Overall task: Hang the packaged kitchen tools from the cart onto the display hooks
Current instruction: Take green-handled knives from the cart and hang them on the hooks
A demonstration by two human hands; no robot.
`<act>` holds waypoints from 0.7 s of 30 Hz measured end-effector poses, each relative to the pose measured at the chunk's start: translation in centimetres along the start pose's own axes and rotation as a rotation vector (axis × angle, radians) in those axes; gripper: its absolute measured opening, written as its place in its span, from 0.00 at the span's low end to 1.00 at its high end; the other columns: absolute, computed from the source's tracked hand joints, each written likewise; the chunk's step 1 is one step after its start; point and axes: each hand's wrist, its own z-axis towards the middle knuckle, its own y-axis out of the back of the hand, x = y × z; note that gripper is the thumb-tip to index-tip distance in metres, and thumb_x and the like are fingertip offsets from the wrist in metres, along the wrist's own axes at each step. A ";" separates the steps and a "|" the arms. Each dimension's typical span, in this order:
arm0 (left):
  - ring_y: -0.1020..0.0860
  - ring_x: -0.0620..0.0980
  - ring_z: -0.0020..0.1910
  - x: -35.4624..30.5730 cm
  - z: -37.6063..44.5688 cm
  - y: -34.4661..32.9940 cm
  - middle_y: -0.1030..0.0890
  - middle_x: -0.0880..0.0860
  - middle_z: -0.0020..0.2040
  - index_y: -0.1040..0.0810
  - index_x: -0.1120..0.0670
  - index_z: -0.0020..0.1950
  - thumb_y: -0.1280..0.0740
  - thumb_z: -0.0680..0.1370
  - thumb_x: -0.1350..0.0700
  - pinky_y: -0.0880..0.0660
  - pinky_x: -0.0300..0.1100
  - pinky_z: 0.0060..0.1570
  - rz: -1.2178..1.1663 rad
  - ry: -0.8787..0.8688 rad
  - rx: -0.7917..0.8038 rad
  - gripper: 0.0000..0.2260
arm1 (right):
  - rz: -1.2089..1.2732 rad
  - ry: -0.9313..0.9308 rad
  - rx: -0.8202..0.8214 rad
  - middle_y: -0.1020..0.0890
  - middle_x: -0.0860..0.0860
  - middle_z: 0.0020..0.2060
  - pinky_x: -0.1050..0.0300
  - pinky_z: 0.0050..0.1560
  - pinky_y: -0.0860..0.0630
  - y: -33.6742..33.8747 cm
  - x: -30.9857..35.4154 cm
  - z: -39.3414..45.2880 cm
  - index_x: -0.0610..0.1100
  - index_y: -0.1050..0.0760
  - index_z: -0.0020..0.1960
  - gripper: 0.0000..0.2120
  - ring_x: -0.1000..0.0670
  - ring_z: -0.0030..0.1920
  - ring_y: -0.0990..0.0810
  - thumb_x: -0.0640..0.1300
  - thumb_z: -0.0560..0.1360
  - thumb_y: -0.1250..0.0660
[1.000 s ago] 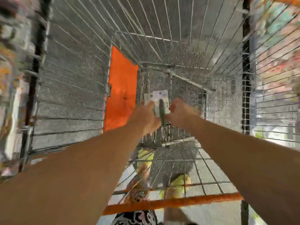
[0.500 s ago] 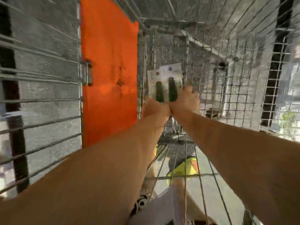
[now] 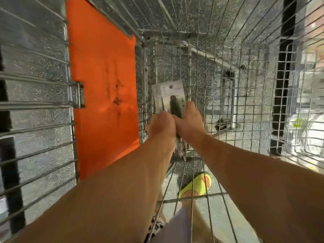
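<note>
Two hands work deep inside the wire cart [image 3: 228, 88] here: our left hand [image 3: 162, 126] and right hand [image 3: 188, 123] sit pressed together, both curled around the lower part of the packs [image 3: 169, 97], carded kitchen tools with dark handles showing against white backing cards. There look to be at least two cards fanned slightly apart at the top, though we cannot tell the exact count. The packs are held upright, lifted off the cart floor and near its far end, just right of the orange panel [image 3: 103, 81] on the cart's side. No display hooks are in view, so we judge the task is at the pick-up stage, with the hanging yet to come. Several things could go wrong from here. The cards are slick and stacked, so a loose grip could let one slide out and drop through to the cart floor. The wire walls close in on both sides, and a card corner or a hang hole could snag on the mesh as we lift out, bending or tearing the card so it will not sit on a hook. With both hands bunched low on the bundle, the tops may flop and splay. Below the wires, a foot in a yellow shoe [image 3: 196, 185] stands close under the cart.
</note>
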 end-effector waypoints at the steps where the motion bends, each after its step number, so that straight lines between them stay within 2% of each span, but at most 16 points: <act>1: 0.15 0.56 0.49 0.0 -0.3 0.0 0.19 0.62 0.60 0.22 0.61 0.63 0.40 0.82 0.54 0.17 0.45 0.35 -0.124 0.043 0.031 0.15 | -0.011 0.001 -0.018 0.27 0.46 0.58 0.48 0.54 0.18 -0.5 0.1 0.1 0.46 0.31 0.68 0.25 0.45 0.58 0.23 0.51 0.76 0.27; 2: 0.14 0.56 0.47 0.1 -0.6 0.2 0.17 0.62 0.56 0.22 0.62 0.62 0.39 0.80 0.56 0.18 0.42 0.31 -0.221 0.080 0.057 0.15 | -0.021 -0.009 -0.036 0.28 0.46 0.59 0.44 0.60 0.21 -1.0 0.3 0.2 0.47 0.30 0.69 0.25 0.44 0.61 0.26 0.52 0.76 0.27; 3: 0.14 0.56 0.46 0.1 -0.7 0.3 0.16 0.63 0.55 0.23 0.62 0.62 0.38 0.77 0.58 0.19 0.41 0.30 -0.273 0.110 0.090 0.16 | -0.029 -0.018 -0.052 0.28 0.46 0.60 0.42 0.63 0.22 -1.3 0.5 0.3 0.47 0.29 0.69 0.25 0.43 0.62 0.27 0.52 0.76 0.27; 5: 0.14 0.56 0.47 -0.1 -0.9 0.7 0.16 0.63 0.55 0.22 0.62 0.63 0.38 0.70 0.59 0.19 0.41 0.30 -0.274 0.122 0.136 0.21 | -0.002 -0.026 -0.068 0.27 0.46 0.58 0.46 0.60 0.22 -1.6 0.6 0.3 0.48 0.31 0.71 0.25 0.44 0.60 0.25 0.49 0.77 0.28; 8: 0.16 0.52 0.42 -0.2 -1.1 1.4 0.16 0.61 0.51 0.20 0.63 0.57 0.39 0.74 0.65 0.26 0.35 0.22 -0.207 0.110 0.163 0.14 | 0.038 -0.067 -0.059 0.24 0.46 0.57 0.45 0.58 0.19 -1.5 0.7 0.2 0.47 0.32 0.69 0.26 0.44 0.56 0.22 0.47 0.75 0.25; 11: 0.22 0.46 0.29 -0.1 -1.2 1.9 0.17 0.60 0.42 0.20 0.61 0.48 0.41 0.80 0.66 0.33 0.33 0.17 -0.151 0.068 0.198 0.10 | 0.046 -0.102 -0.036 0.22 0.46 0.54 0.43 0.54 0.17 -1.4 0.9 0.3 0.46 0.30 0.64 0.28 0.43 0.53 0.20 0.53 0.71 0.22; 12: 0.22 0.47 0.28 -0.1 -1.1 1.9 0.17 0.63 0.44 0.20 0.62 0.51 0.42 0.81 0.65 0.32 0.34 0.17 -0.120 0.032 0.209 0.10 | 0.047 -0.102 -0.027 0.22 0.46 0.53 0.43 0.53 0.17 -1.4 0.9 0.3 0.46 0.30 0.62 0.27 0.43 0.53 0.20 0.55 0.71 0.22; 13: 0.21 0.50 0.32 -0.2 -1.1 2.0 0.17 0.67 0.50 0.21 0.64 0.58 0.42 0.81 0.65 0.28 0.39 0.17 -0.100 -0.010 0.216 0.12 | 0.049 -0.096 -0.021 0.22 0.47 0.52 0.43 0.52 0.17 -1.2 0.9 0.3 0.46 0.29 0.61 0.26 0.43 0.52 0.20 0.56 0.71 0.23; 14: 0.18 0.54 0.36 -0.4 -0.9 2.1 0.18 0.69 0.54 0.24 0.65 0.65 0.41 0.81 0.64 0.22 0.48 0.21 -0.085 -0.036 0.217 0.15 | 0.054 -0.087 -0.017 0.22 0.47 0.51 0.45 0.51 0.17 -0.9 0.8 0.2 0.46 0.29 0.60 0.24 0.44 0.51 0.20 0.56 0.72 0.24; 15: 0.17 0.55 0.39 -0.6 -0.8 2.2 0.17 0.68 0.53 0.26 0.65 0.69 0.39 0.80 0.63 0.18 0.55 0.29 -0.070 -0.048 0.224 0.17 | 0.069 -0.081 -0.009 0.22 0.48 0.49 0.47 0.48 0.17 -0.5 0.7 0.1 0.47 0.30 0.59 0.21 0.46 0.49 0.20 0.55 0.73 0.26; 16: 0.17 0.53 0.38 -0.8 -0.8 2.3 0.16 0.65 0.50 0.24 0.65 0.69 0.36 0.80 0.60 0.17 0.54 0.30 -0.038 -0.048 0.253 0.18 | 0.099 -0.085 0.007 0.22 0.50 0.46 0.51 0.43 0.17 0.1 0.8 -0.3 0.48 0.32 0.58 0.19 0.48 0.46 0.19 0.54 0.76 0.27; 17: 0.17 0.50 0.35 -1.1 -1.0 2.5 0.15 0.61 0.47 0.21 0.64 0.67 0.35 0.81 0.55 0.20 0.47 0.25 -0.011 -0.036 0.314 0.18 | 0.156 -0.093 0.034 0.23 0.51 0.45 0.54 0.40 0.18 0.8 0.8 -0.6 0.49 0.34 0.58 0.17 0.51 0.43 0.19 0.52 0.77 0.28; 18: 0.17 0.49 0.33 -1.5 -1.3 2.7 0.15 0.59 0.47 0.17 0.61 0.64 0.36 0.82 0.51 0.23 0.40 0.23 0.011 -0.012 0.397 0.18 | 0.223 -0.099 0.062 0.23 0.51 0.45 0.54 0.41 0.18 1.6 0.9 -1.1 0.50 0.35 0.60 0.18 0.52 0.43 0.19 0.50 0.77 0.28; 19: 0.16 0.48 0.33 -1.9 -1.8 2.7 0.14 0.58 0.49 0.16 0.59 0.62 0.37 0.83 0.47 0.23 0.38 0.24 0.023 0.014 0.476 0.19 | 0.283 -0.107 0.081 0.23 0.51 0.46 0.52 0.45 0.17 2.5 1.0 -1.3 0.50 0.35 0.62 0.21 0.51 0.45 0.19 0.49 0.77 0.27; 20: 0.14 0.50 0.38 -2.5 -2.3 2.7 0.13 0.58 0.51 0.16 0.58 0.61 0.39 0.84 0.45 0.18 0.41 0.30 0.024 0.022 0.549 0.20 | 0.332 -0.111 0.085 0.22 0.50 0.48 0.50 0.47 0.17 3.4 1.3 -1.6 0.49 0.35 0.66 0.24 0.49 0.47 0.19 0.48 0.77 0.27; 21: 0.12 0.53 0.45 -3.1 -3.1 2.6 0.13 0.58 0.54 0.16 0.57 0.62 0.39 0.85 0.44 0.15 0.48 0.41 0.022 0.006 0.606 0.20 | 0.382 -0.111 0.079 0.22 0.49 0.49 0.49 0.47 0.17 4.5 1.8 -1.9 0.49 0.36 0.68 0.26 0.49 0.47 0.18 0.47 0.77 0.26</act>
